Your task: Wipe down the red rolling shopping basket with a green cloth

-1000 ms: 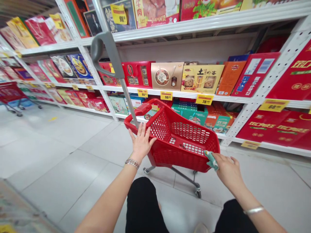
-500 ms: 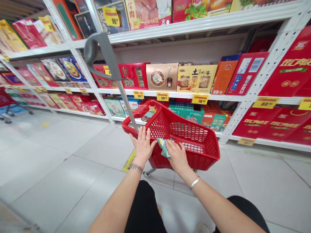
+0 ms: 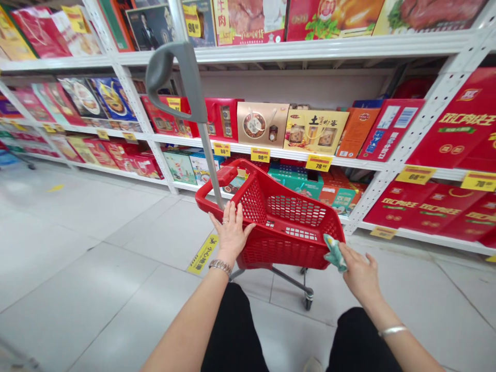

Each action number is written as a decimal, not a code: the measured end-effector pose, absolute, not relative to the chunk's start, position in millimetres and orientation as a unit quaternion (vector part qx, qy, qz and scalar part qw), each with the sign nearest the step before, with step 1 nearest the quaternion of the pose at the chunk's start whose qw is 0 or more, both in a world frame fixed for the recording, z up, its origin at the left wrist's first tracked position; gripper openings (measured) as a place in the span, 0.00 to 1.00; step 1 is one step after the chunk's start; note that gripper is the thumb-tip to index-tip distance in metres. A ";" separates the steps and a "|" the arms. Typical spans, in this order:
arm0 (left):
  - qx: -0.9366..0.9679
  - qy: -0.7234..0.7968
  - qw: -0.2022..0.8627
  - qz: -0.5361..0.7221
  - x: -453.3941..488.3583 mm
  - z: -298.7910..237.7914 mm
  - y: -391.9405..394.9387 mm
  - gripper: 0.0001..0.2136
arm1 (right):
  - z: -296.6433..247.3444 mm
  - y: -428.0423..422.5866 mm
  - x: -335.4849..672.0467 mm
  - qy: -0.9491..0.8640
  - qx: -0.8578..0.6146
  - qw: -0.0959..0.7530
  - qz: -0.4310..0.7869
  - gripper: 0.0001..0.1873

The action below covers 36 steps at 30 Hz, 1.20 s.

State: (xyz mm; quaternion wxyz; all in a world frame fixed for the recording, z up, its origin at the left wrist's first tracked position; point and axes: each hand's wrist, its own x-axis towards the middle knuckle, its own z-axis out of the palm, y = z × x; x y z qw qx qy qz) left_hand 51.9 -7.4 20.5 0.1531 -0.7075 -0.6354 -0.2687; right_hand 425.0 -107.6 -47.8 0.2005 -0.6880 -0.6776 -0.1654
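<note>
left hand (image 3: 231,232) on red cart (image 3: 267,253), right hand (image 3: 358,274) holding green cloth (image 3: 335,253)

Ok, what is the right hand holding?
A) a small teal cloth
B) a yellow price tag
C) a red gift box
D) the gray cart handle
A: the right hand grips a small teal cloth beside the red cart, its fingers closed around the cloth.

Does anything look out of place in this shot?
Slightly: the right hand pinches a crumpled teal-patterned item at the red shopping basket's rim; it's small and loose, unlike the boxed goods on the shelves.
</note>
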 end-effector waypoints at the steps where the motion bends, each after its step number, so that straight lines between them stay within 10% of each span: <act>1: -0.707 -0.634 0.152 -0.274 53.4 20.5 -7.2 0.31 | -44.7 -107.0 426.2 -0.667 -0.697 0.210 -0.162 0.34; 15: -0.708 -0.614 0.148 -0.316 53.1 18.2 -8.0 0.32 | 32.3 -51.5 221.5 -0.767 -0.593 0.245 0.020 0.36; 36: -0.682 -0.597 0.156 -0.392 38.2 9.1 -27.0 0.32 | -17.4 -90.1 387.1 -0.661 -0.696 0.271 -0.075 0.35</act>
